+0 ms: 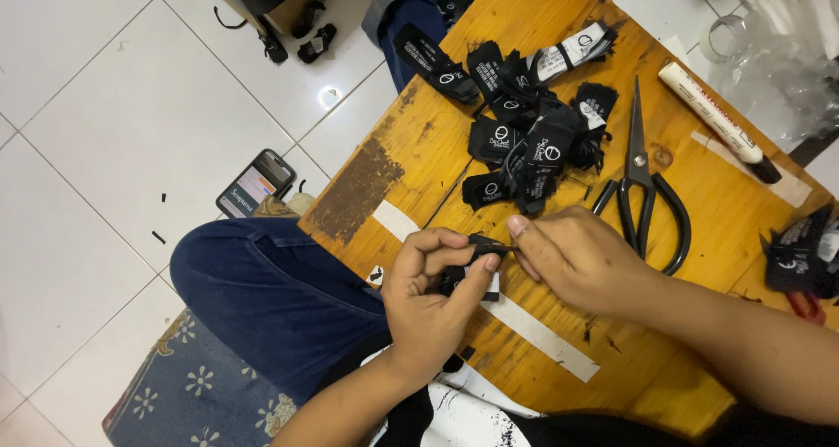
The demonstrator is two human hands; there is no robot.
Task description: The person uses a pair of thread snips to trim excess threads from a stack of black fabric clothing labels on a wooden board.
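Note:
My left hand (430, 294) and my right hand (572, 256) meet over the near edge of a small orange wooden table (699, 211). Both pinch the same small black fabric label (486, 245); the left thumb and fingers fold around it, the right thumb and forefinger grip its right end. A loose pile of black woven labels (529, 141) with white logos lies just beyond my hands. Black scissors (644, 189) lie shut to the right of the pile.
A white marker (717, 122) lies at the table's far right, more black labels (800, 255) at the right edge. A phone (255, 183) rests on the white tiled floor at left. My blue-jeaned knee (262, 281) sits under the table; another person's leg (404, 14) is beyond it.

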